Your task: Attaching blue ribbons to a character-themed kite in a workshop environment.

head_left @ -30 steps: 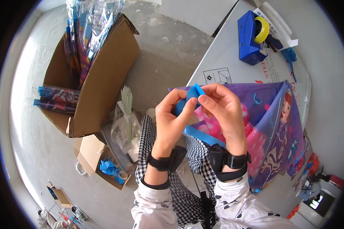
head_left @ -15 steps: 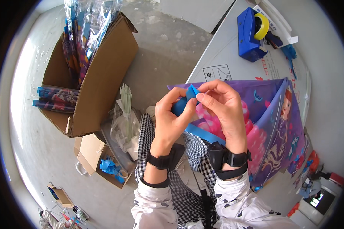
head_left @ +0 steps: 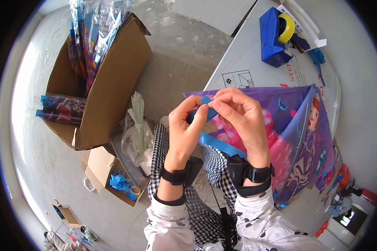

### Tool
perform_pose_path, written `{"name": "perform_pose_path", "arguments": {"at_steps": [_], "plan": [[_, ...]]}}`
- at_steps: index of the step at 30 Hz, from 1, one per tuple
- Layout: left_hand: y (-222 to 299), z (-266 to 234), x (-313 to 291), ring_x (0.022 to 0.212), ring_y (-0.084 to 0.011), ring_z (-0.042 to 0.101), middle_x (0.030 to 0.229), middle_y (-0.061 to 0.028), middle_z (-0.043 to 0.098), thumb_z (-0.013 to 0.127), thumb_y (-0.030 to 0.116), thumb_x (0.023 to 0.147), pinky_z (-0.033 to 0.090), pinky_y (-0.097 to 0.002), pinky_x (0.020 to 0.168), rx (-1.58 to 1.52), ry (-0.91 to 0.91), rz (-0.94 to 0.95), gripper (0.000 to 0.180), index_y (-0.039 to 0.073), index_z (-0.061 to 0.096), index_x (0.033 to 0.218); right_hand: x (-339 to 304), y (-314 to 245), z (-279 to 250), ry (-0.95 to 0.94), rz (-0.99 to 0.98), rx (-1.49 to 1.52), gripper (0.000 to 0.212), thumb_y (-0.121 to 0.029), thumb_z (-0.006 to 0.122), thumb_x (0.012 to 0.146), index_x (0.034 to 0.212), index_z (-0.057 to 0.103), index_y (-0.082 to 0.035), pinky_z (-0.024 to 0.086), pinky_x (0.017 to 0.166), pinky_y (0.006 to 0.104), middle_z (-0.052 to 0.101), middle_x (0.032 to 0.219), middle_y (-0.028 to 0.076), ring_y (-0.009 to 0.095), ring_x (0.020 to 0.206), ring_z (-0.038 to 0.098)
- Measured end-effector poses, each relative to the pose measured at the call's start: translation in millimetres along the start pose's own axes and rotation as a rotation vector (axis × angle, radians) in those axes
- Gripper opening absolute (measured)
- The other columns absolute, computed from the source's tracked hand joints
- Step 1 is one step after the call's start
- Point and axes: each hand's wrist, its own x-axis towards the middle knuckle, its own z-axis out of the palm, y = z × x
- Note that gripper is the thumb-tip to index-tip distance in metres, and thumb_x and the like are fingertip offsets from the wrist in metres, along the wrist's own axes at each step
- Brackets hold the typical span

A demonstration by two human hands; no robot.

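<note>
My left hand [head_left: 186, 125] pinches a small blue piece of thin fabric or film [head_left: 209, 115] between thumb and fingers. At its upper end my right hand [head_left: 242, 119] closes thumb and forefinger on the same blue piece. Both hands are held above a purple printed sheet [head_left: 295, 102] with pink bubbles and a figure on it, which lies over my lap and the white table. A light blue strip [head_left: 222, 145] runs below the hands; whether it joins the held piece is hidden by my fingers.
A blue tape dispenser [head_left: 270, 39] with yellow tape stands on the white table [head_left: 226, 69]. To the left, a large cardboard box [head_left: 113, 83] holds several long plastic-wrapped packages. Below it are a bundle of thin pale rods [head_left: 138, 121] and a small box [head_left: 98, 161] with blue pieces.
The blue piece has been turned and folded lower between my fingers, less of it standing up. My right fingertips have shifted slightly left, closer to the left thumb.
</note>
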Motion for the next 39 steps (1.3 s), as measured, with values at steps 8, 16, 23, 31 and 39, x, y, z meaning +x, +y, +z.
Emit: {"name": "perform_pose_path", "arguments": {"at_steps": [8, 16, 23, 31, 39], "plan": [[0, 2, 1, 0.067, -0.0045, 0.047, 0.073, 0.0026, 0.056, 0.066, 0.008, 0.090, 0.038, -0.0204, 0.059, -0.012, 0.011, 0.055, 0.011, -0.002, 0.065, 0.091, -1, -2, 5, 0.022, 0.025, 0.054, 0.030, -0.007, 0.077, 0.082, 0.107, 0.062, -0.001, 0.052, 0.068, 0.0213, 0.063, 0.095, 0.002, 0.005, 0.080, 0.060], [1, -3, 3, 0.069, -0.0071, 0.050, 0.075, -0.0011, 0.059, 0.066, 0.006, 0.090, 0.040, -0.0223, 0.061, 0.048, -0.021, 0.071, 0.009, -0.002, 0.064, 0.089, 0, -2, 0, 0.006, 0.115, 0.019, 0.020, -0.008, 0.072, 0.087, 0.104, 0.065, 0.000, 0.051, 0.068, 0.0207, 0.067, 0.093, 0.001, 0.005, 0.078, 0.061], [5, -3, 1, 0.064, -0.0044, 0.047, 0.071, 0.0013, 0.056, 0.065, 0.006, 0.085, 0.038, -0.0212, 0.057, 0.077, -0.029, 0.080, 0.009, 0.000, 0.058, 0.085, 0, -2, 5, 0.070, 0.152, 0.059, 0.009, -0.006, 0.066, 0.091, 0.097, 0.061, -0.001, 0.052, 0.069, 0.0216, 0.065, 0.089, 0.000, 0.006, 0.080, 0.062], [8, 2, 0, 0.062, -0.0028, 0.046, 0.072, 0.0041, 0.054, 0.064, 0.011, 0.090, 0.036, -0.0198, 0.053, 0.024, -0.020, -0.026, 0.014, 0.002, 0.055, 0.086, 2, 3, 10, 0.053, 0.127, 0.042, 0.007, -0.002, 0.064, 0.090, 0.095, 0.059, -0.001, 0.053, 0.068, 0.0224, 0.064, 0.088, 0.001, 0.006, 0.080, 0.063], [6, 1, -3, 0.077, -0.0041, 0.048, 0.083, 0.0027, 0.053, 0.066, 0.021, 0.093, 0.038, -0.0205, 0.065, -0.177, 0.080, -0.055, 0.022, 0.003, 0.056, 0.102, 3, 1, 17, 0.131, 0.207, 0.072, 0.008, -0.007, 0.065, 0.090, 0.093, 0.058, -0.004, 0.039, 0.049, 0.0188, 0.062, 0.080, 0.000, 0.004, 0.061, 0.056]]}}
